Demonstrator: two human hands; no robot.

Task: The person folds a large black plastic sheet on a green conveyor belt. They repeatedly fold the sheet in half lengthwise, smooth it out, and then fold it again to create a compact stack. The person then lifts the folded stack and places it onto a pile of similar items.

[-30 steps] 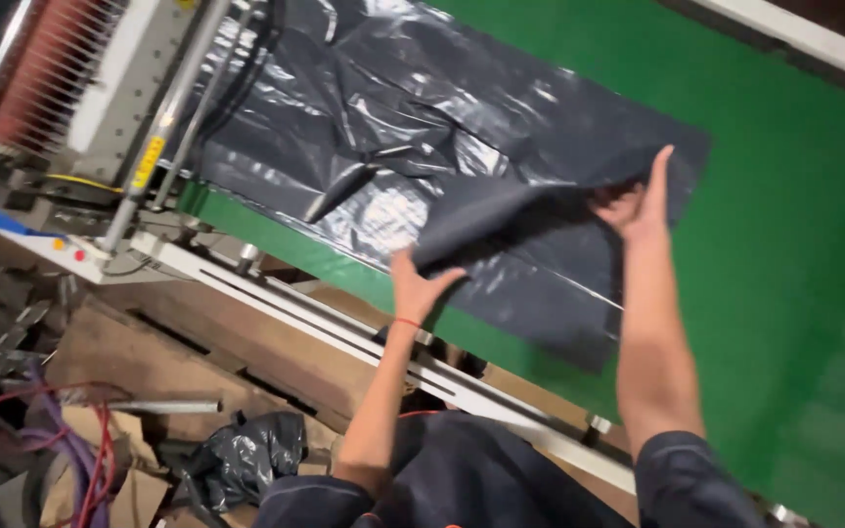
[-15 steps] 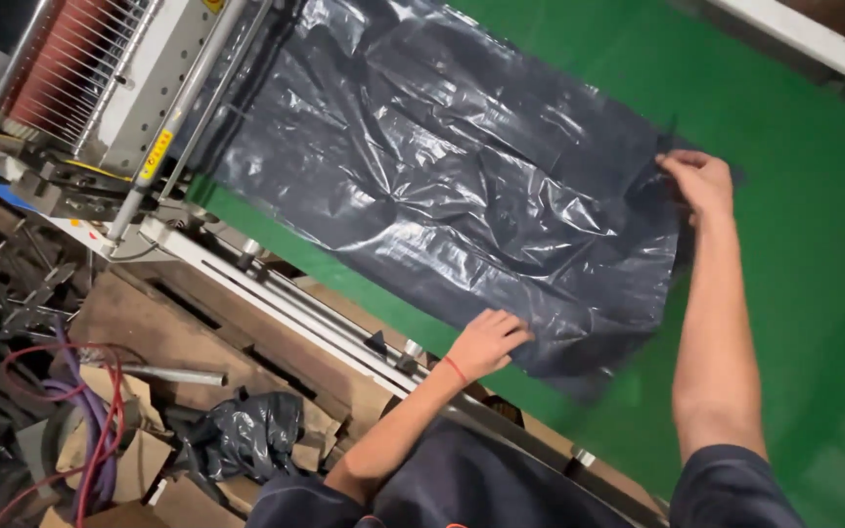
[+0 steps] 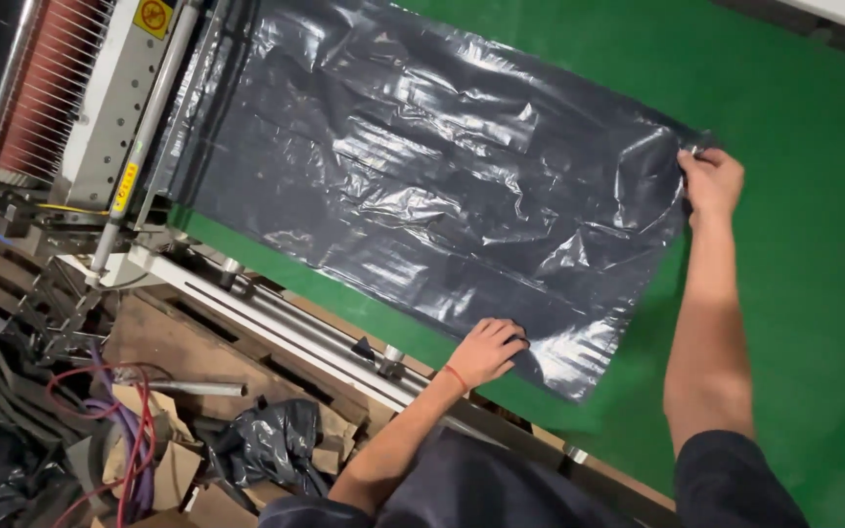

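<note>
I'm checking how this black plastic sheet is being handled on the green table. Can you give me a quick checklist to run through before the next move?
1. Left hand on the near corner of the black plastic sheet: ok, it rests on the edge.
2. Right hand gripping the far corner: ok, fingers pinch the edge.
3. Sheet spread out on the green table: ok, though wrinkled.
4. Sheet free of the machine at its other end: cannot tell, the edge lies under the roller bar.
5. Hands away from the machine: ok, both are at the opposite end.
6. Sheet fully on the table: not ok, the near corner overhangs the edge.
</note>
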